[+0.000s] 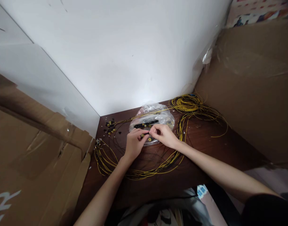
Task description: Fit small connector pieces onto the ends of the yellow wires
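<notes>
Over a clear plastic bag [152, 108] on the dark brown table, my left hand [134, 141] and my right hand [163, 134] meet almost fingertip to fingertip. A small dark piece shows at the fingers of my left hand. My right thumb and fingers are pinched together, and whatever they hold is too small to make out. Black parts [151, 123] and a yellow-and-black piece [150, 139] lie on the bag around my fingers. Thin yellow and black wires [144, 174] curve around beneath both hands.
A bundle of yellow wires [187, 103] lies at the back right. Small black and yellow connectors [110, 125] are scattered at the left. Cardboard boxes stand left [38, 157] and right [247, 84], and a white wall [125, 56] rises behind the table [205, 153].
</notes>
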Demonstrator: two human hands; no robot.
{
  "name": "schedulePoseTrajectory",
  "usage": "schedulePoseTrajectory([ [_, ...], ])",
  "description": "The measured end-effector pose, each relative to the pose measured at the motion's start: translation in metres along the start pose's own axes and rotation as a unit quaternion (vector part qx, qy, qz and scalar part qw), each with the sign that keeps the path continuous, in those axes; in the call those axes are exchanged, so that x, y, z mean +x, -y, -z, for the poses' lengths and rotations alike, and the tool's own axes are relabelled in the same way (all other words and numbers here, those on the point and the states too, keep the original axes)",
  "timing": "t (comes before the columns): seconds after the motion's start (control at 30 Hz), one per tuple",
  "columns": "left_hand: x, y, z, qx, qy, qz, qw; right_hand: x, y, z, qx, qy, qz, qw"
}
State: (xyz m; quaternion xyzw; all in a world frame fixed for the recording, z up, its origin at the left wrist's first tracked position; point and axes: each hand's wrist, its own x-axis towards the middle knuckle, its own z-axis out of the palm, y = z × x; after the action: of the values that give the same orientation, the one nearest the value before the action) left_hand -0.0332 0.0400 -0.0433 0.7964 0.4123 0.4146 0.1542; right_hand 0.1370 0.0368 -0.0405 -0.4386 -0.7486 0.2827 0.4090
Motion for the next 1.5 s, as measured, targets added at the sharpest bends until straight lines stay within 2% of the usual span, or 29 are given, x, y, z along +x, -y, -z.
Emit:
schedulePoseTrajectory([
  [0.13, 0.005, -0.002, -0.003, 0.024, 0.001, -0.035, 0.999, 0.0, -0.003, 0.002, 0.012, -0.01, -0.008, 1.0],
  [0.47, -0.005, -0.003, -0.01, -0.026, -0.005, -0.009, 1.0, -0.001, -0.002, 0.0, 0.003, -0.015, -0.012, 1.0],
  [0.83, -0.005, -0.002, -0.01, -0.038, -0.023, 0.005, 0.999, -0.001, -0.004, 0.002, 0.009, 0.0, 0.022, 1.0],
  [1.1, -0.004, -0.001, -0.012, -0.039, -0.031, -0.017, 0.999, 0.0, -0.004, 0.002, -0.007, 0.007, 0.019, 1.0],
  [1.33, -0.005, -0.002, -0.01, -0.029, -0.054, 0.046, 0.997, 0.001, -0.002, 0.006, -0.001, 0.025, 0.02, 0.999],
  [1.5, -0.005, 0.001, -0.012, -0.038, -0.054, 0.066, 0.996, 0.001, 0.002, 0.009, -0.001, 0.027, 0.013, 1.0],
])
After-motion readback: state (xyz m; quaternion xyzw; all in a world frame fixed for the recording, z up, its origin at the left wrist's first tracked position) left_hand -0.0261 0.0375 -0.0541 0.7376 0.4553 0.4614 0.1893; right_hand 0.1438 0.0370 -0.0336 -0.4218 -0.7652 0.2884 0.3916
